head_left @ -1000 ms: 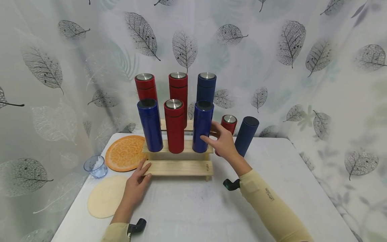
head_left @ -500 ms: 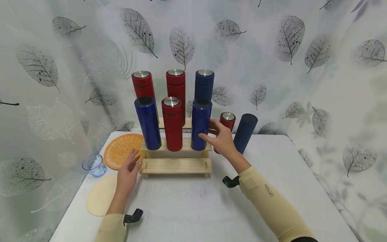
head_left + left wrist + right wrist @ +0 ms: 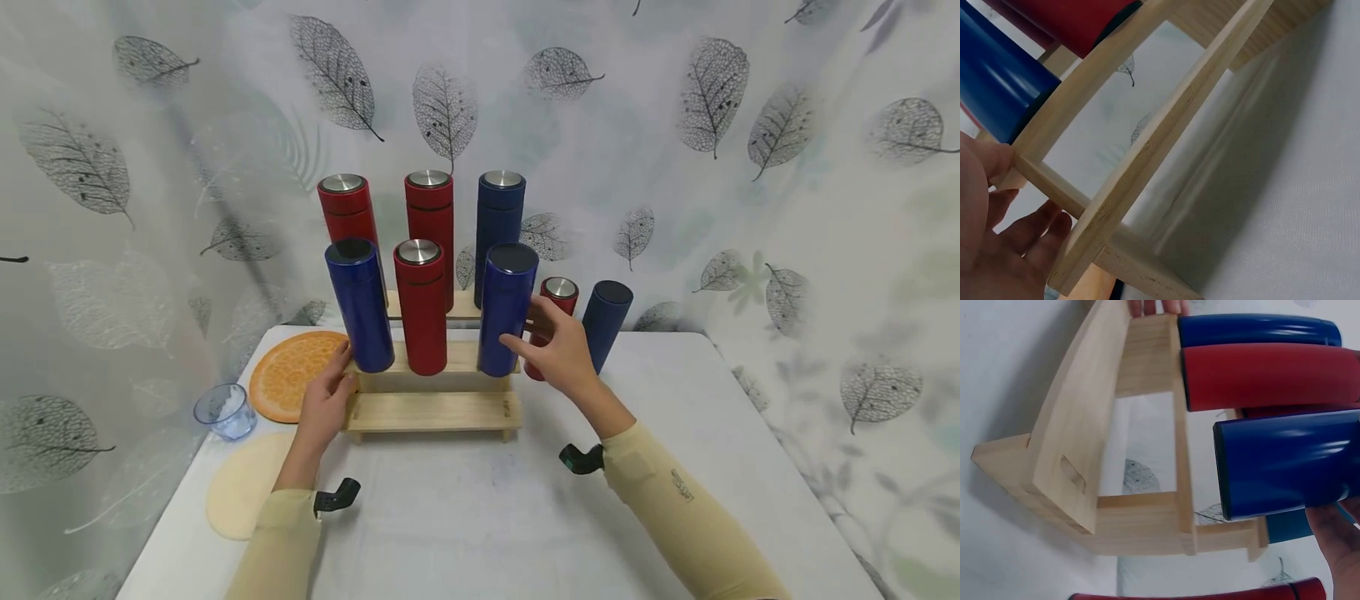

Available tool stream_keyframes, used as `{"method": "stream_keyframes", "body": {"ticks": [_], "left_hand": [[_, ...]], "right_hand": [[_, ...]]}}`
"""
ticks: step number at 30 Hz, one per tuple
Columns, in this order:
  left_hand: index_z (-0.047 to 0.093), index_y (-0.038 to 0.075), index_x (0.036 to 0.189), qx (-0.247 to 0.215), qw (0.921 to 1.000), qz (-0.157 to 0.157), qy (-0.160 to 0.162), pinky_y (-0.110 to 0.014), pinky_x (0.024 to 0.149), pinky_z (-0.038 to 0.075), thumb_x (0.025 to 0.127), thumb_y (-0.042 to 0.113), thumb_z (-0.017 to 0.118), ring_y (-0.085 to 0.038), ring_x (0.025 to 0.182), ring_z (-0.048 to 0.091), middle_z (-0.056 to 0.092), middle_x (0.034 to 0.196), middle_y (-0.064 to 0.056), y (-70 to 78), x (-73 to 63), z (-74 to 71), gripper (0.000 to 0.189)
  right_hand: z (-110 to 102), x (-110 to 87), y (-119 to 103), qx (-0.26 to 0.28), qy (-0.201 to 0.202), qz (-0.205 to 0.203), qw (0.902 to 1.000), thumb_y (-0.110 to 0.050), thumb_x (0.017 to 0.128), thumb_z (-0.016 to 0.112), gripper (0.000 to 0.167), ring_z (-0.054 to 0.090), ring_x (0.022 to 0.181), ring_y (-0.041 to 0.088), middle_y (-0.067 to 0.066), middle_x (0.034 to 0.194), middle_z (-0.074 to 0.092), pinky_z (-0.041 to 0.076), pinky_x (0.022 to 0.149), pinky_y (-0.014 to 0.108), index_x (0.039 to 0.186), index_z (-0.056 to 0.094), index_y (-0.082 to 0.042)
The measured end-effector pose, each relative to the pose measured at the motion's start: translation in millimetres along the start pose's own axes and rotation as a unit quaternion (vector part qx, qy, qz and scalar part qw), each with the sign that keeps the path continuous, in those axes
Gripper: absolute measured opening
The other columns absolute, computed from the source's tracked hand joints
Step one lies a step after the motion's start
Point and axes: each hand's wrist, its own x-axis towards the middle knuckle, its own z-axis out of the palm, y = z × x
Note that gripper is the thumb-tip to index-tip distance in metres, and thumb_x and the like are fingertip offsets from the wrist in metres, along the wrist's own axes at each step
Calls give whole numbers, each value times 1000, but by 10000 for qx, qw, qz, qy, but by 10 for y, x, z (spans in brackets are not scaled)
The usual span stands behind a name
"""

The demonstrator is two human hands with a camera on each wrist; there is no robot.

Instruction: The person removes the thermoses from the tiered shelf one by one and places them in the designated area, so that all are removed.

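Glossy blue, black-lidded cylindrical bottle (image 3: 506, 304), grasped by the right hand (image 3: 561, 347), hangs just off the middle tier (image 3: 462, 357) of a pale wooden rack (image 3: 431, 410), its top cropped in the right wrist view. The left hand (image 3: 325, 406) touches the rack's left end; whether it grips is unclear. The right hand partly hides a red, silver-lidded cylindrical bottle (image 3: 566, 302).

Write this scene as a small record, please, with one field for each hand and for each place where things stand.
Right hand: holds a glossy blue bottle, its base raised above the middle shelf
Left hand: touches the left end of the wooden rack
Top shelf: two red bottles, one dark blue bottle
Middle shelf: another glossy blue bottle, one red bottle
Table, right of rack: a red bottle with silver lid, a dark blue bottle with black lid
Table, left side: orange disc, cream disc, bluish glass
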Motion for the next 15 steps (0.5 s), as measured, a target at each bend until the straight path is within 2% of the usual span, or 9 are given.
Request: {"method": "stream_keyframes", "body": {"ticks": [3,8,15], "left_hand": [[48,12,164,6,9999,143,-17,-53,128,26,113,10,52,-27,161,28,35,174,-3,-59,20,3,51],[47,12,165,19,10000,35,-20,-54,128,27,115,13,51,-30,160,31,34,174,-4,-52,15,6,50],[50,16,163,138,9999,-23,61,-55,126,31,115,19,53,-29,157,38,37,173,0,-62,-6,16,49]], "right_hand": [[-95,-35,-50,-45,49,-74,10000,-19,91,91,63,74,115,33,14,129,75,58,101,58,147,63,-7],[-256,-97,-74,-79,119,-97,9999,-17,92,90,62,73,114,31,14,127,75,58,102,55,146,64,-7],[-470,-175,-38,-328,317,-77,9989,-13,92,90,64,72,118,33,15,133,72,57,103,55,149,62,-5]]}}
